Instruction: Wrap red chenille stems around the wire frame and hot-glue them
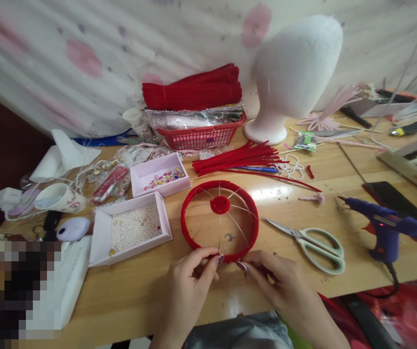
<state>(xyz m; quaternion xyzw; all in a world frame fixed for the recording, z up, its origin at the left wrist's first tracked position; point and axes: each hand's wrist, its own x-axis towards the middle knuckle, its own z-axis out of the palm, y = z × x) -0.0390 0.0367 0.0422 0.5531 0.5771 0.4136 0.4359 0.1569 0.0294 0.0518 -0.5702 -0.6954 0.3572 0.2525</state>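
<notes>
A red fuzzy ring (183,224), crossed by thin wire spokes that meet at a small red disc (220,205), stands just above or on the table in front of me. My left hand (192,278) pinches its near rim, thumb and forefinger pressed together by a wire end. A little to the right, my right hand (279,278) also has its fingertips closed at the same rim. What lies right between the fingertips is partly hidden. Scissors with pale green handles (322,247) lie open to the right of the ring.
White boxes of beads (168,220) and gems (186,182) sit left. Behind the ring lie red pipe cleaners (237,159), a red basket (201,140) and a white foam head (299,68). A blue glue gun (384,225) is right; a paper cup (59,198) stands left.
</notes>
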